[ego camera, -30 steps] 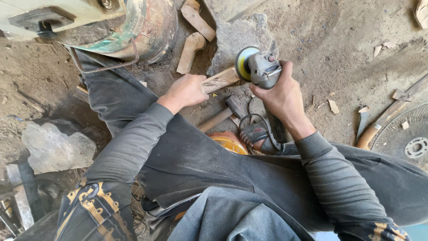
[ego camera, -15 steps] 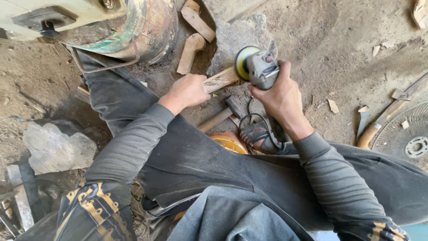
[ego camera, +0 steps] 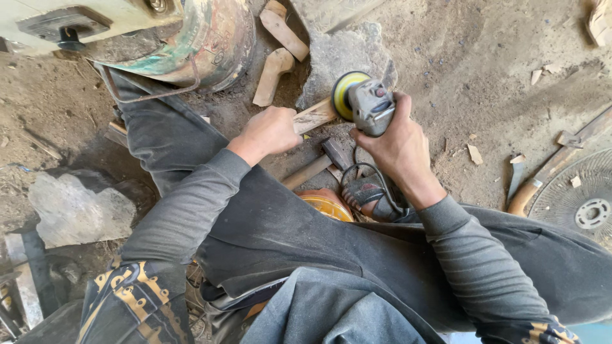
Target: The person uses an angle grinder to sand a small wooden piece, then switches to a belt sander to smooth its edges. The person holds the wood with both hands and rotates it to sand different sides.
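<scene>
Your right hand (ego camera: 398, 143) is wrapped tight round the body of the grey angle grinder (ego camera: 370, 105), fingers curled over its top and thumb underneath, no gap in the hold. The grinder's yellow-rimmed disc (ego camera: 344, 94) stands on edge and meets the end of the wooden piece (ego camera: 313, 117). Your left hand (ego camera: 271, 130) is closed into a fist round the near end of that same piece of wood, knuckles up, with the pale stick poking out past your fingers toward the disc. The wood lies slanted across a rough grey stone block (ego camera: 341, 54) on the dirt floor. Just below the wood, between your two hands, a hammer (ego camera: 319, 164) lies on the ground, head toward the grinder. The black cord (ego camera: 373, 185) loops down from the grinder past your wrist. Two more shaped wooden pieces (ego camera: 274, 73) lie beside the stone, near a rusty metal drum (ego camera: 204, 44)
</scene>
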